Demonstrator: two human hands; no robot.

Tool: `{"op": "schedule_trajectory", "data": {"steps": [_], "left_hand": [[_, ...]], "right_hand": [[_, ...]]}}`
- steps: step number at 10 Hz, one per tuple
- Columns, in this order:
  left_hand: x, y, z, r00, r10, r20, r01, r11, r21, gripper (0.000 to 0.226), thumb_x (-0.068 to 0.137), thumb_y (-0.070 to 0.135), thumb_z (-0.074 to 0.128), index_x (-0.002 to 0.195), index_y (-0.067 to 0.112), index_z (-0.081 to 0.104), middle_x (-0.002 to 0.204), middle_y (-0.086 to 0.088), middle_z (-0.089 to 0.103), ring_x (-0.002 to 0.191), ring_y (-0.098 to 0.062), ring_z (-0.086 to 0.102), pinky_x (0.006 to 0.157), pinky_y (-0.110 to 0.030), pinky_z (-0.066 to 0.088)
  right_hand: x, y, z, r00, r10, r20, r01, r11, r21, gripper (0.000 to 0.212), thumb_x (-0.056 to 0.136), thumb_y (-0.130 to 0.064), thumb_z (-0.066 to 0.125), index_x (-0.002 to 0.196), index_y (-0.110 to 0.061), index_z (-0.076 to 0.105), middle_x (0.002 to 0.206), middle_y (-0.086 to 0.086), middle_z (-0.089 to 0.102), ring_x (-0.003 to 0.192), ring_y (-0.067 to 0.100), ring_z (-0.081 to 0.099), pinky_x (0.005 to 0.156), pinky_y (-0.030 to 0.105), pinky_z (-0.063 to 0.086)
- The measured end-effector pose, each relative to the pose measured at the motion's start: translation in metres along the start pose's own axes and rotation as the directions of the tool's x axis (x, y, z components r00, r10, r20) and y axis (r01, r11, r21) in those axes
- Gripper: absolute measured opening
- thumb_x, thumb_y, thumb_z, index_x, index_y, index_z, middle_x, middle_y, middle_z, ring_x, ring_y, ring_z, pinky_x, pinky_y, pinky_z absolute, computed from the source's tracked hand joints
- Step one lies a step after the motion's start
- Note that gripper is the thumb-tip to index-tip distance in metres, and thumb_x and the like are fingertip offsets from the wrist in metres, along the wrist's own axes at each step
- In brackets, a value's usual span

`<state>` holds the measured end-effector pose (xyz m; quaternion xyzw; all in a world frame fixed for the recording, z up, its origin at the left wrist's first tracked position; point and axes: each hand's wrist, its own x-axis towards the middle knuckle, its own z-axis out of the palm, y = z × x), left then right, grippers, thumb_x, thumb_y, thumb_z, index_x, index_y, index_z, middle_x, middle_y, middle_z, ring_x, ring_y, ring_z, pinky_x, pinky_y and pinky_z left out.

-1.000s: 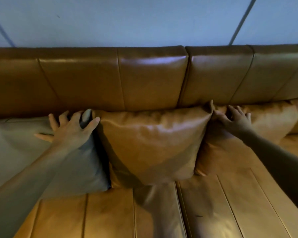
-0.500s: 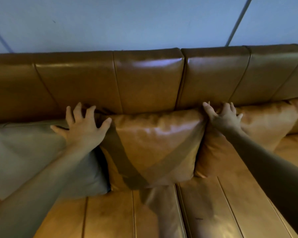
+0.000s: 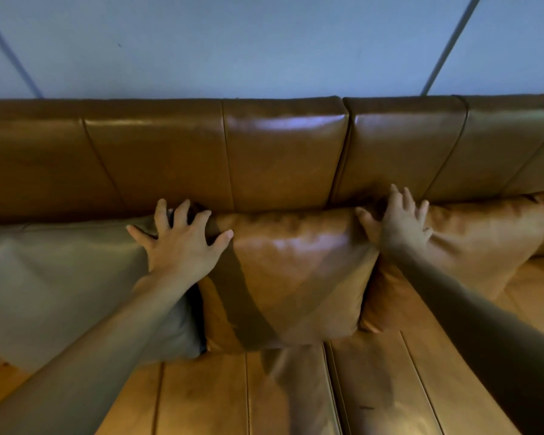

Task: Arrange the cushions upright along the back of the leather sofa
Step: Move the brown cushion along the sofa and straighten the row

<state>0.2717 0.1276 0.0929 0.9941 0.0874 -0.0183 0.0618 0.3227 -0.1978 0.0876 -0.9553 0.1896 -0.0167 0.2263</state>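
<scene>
Three cushions stand upright against the tan leather sofa back (image 3: pixel 283 152). A grey-green cushion (image 3: pixel 54 277) is at the left, a tan leather cushion (image 3: pixel 296 277) in the middle and another tan cushion (image 3: pixel 471 240) at the right. My left hand (image 3: pixel 182 243) lies spread over the seam between the grey-green and the middle cushion, fingers reaching the top corner. My right hand (image 3: pixel 402 227) rests flat with fingers apart where the middle and right cushions meet, fingertips against the sofa back. Neither hand grips anything.
The sofa seat (image 3: pixel 374 387) with its stitched panels runs along the bottom of the view. A pale blue wall (image 3: pixel 264 45) rises behind the sofa, crossed by two thin dark lines.
Both hands slid inward and up from the outer cushions onto the top corners of the middle cushion. The middle cushion sits a bit more squarely against the back.
</scene>
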Motion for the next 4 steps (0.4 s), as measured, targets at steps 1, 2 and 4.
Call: {"op": "schedule_trajectory", "data": {"steps": [1,2,4], "left_hand": [[-0.015,0.006,0.005,0.991,0.091,-0.094,-0.079,0.988,0.130,0.067,0.090,0.071,0.028,0.148,0.038,0.030,0.164,0.001,0.011,0.150,-0.031,-0.009,0.104,-0.078,-0.004],[-0.023,0.007,0.011,0.990,0.133,-0.051,-0.125,0.984,0.125,0.070,0.090,0.072,0.028,0.151,0.039,0.021,0.164,0.002,0.011,0.150,-0.029,-0.006,0.106,-0.077,-0.003],[-0.022,-0.008,-0.013,0.957,0.201,0.209,-0.199,0.980,-0.028,0.073,0.092,0.069,0.032,0.154,0.040,0.007,0.165,0.007,-0.005,0.151,-0.019,-0.013,0.114,-0.067,-0.004]], "right_hand": [[-0.047,-0.040,0.013,0.952,-0.285,0.109,0.299,0.944,-0.138,0.073,0.091,-0.067,0.039,0.154,-0.040,0.014,0.166,-0.006,-0.003,0.150,0.028,-0.014,0.113,0.065,0.000],[-0.070,-0.056,0.029,0.874,-0.360,0.325,0.440,0.872,-0.215,0.071,0.090,-0.072,0.028,0.153,-0.045,0.008,0.165,-0.009,-0.008,0.148,0.028,-0.021,0.112,0.067,-0.007],[-0.083,-0.065,0.029,0.859,-0.297,0.418,0.422,0.873,-0.246,0.071,0.092,-0.069,0.027,0.154,-0.043,0.004,0.165,-0.005,-0.007,0.148,0.033,-0.022,0.112,0.069,-0.004]]}}
